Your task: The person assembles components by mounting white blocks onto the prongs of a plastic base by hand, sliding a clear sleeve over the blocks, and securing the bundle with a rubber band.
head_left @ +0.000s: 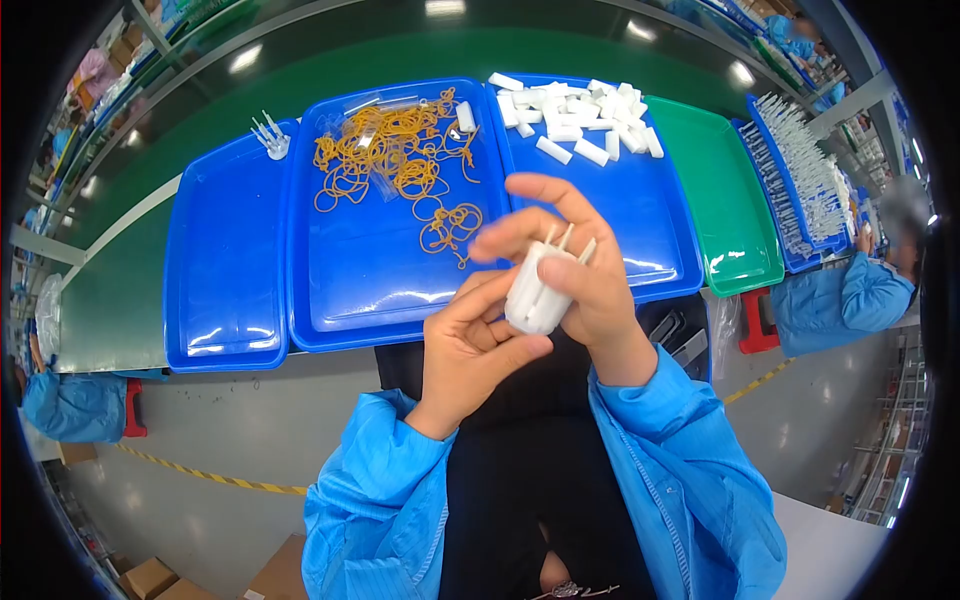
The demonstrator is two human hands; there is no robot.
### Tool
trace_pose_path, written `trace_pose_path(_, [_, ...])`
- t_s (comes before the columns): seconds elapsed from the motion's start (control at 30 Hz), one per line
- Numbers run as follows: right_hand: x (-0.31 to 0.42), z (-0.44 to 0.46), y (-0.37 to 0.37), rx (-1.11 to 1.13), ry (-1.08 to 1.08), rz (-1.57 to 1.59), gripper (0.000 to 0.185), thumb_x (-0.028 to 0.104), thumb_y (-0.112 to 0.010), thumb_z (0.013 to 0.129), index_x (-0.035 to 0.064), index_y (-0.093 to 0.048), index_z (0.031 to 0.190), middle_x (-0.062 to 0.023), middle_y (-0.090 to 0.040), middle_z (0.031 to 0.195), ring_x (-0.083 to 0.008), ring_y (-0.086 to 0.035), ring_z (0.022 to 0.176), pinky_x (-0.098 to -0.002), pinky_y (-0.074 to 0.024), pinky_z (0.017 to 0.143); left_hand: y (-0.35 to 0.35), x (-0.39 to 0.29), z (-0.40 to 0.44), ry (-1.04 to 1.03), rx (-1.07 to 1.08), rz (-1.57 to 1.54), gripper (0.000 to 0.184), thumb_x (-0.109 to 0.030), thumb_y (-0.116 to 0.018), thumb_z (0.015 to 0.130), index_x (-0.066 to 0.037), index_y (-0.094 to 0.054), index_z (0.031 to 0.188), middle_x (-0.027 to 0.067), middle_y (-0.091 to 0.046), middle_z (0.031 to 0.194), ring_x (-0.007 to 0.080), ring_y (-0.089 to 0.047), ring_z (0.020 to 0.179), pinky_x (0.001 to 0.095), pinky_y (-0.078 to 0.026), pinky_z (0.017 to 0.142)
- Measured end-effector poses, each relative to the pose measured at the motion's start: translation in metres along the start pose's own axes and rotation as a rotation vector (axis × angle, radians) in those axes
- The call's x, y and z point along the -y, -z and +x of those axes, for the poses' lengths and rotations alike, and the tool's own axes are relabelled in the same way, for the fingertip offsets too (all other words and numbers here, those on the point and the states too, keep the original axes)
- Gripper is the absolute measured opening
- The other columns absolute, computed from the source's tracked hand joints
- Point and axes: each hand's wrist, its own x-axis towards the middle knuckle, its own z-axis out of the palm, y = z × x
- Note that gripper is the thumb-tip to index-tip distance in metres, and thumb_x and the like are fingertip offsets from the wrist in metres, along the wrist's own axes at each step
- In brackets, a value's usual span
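Observation:
A white plastic piece (538, 300) with thin prongs on its upper end, like a plug, is held up in front of my body. My left hand (465, 355) grips its lower left side between thumb and fingers. My right hand (595, 285) has the thumb pressed on the piece near the prongs, with the index and middle fingers raised and stretched to the left. Behind my hands stands a blue tray (370, 315) with many tan rubber bands (400, 150). Another blue tray (655, 235), holding a pile of small white blocks (580, 110), lies behind my right hand.
On the left, a blue tray (225, 250) holds a white pronged piece (270, 138) at its far corner. A green tray (735, 220) lies on the right, beside a blue rack of white pronged parts (800, 170). Co-workers in blue sleeves sit at both sides.

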Motion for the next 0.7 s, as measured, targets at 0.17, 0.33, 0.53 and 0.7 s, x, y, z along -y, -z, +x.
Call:
trace_pose_path(0.17, [-0.011, 0.002, -0.001, -0.150, -0.042, 0.012, 0.024, 0.017, -0.058, 0.091, 0.0029, -0.053, 0.111, -0.0011, -0.052, 0.068, -0.0115, -0.057, 0.064, -0.0330, -0.0512, 0.080, -0.003, -0.002, -0.002, -0.088, -0.118, 0.348, 0.054, 0.011, -0.072, 0.072, 0.008, -0.053, 0.122, 0.0122, -0.059, 0.109, 0.0242, -0.062, 0.102, 0.0333, -0.055, 0.087])
trace_pose_path(0.33, [-0.023, 0.001, -0.002, -0.334, -0.026, -0.008, 0.028, 0.024, -0.056, 0.094, 0.0032, -0.053, 0.112, -0.0045, -0.057, 0.079, -0.0155, -0.060, 0.076, -0.0344, -0.0517, 0.080, 0.001, 0.002, 0.000, -0.242, -0.160, 0.473, 0.044, 0.008, -0.070, 0.076, 0.008, -0.055, 0.118, 0.0146, -0.062, 0.108, 0.0234, -0.065, 0.097, 0.0316, -0.055, 0.085])
trace_pose_path(0.53, [-0.008, 0.003, -0.011, -0.234, -0.040, 0.257, 0.042, 0.025, -0.063, 0.088, 0.0018, -0.046, 0.119, -0.0138, -0.060, 0.106, -0.0234, -0.062, 0.100, -0.0373, -0.0522, 0.085, 0.006, -0.007, 0.006, -0.018, -0.199, -0.039, 0.035, -0.006, -0.059, 0.089, 0.005, -0.052, 0.121, 0.0167, -0.060, 0.114, 0.0238, -0.062, 0.102, 0.0358, -0.053, 0.087])
trace_pose_path(0.7, [-0.023, 0.001, -0.006, -0.176, 0.102, -0.030, 0.041, 0.013, -0.063, 0.087, -0.0002, -0.045, 0.122, -0.0133, -0.064, 0.096, -0.0228, -0.065, 0.091, -0.0354, -0.0547, 0.080, 0.005, -0.002, 0.002, 0.040, -0.142, -0.089, 0.036, -0.014, -0.055, 0.093, 0.005, -0.050, 0.124, 0.0162, -0.060, 0.115, 0.0253, -0.062, 0.104, 0.0385, -0.052, 0.089])
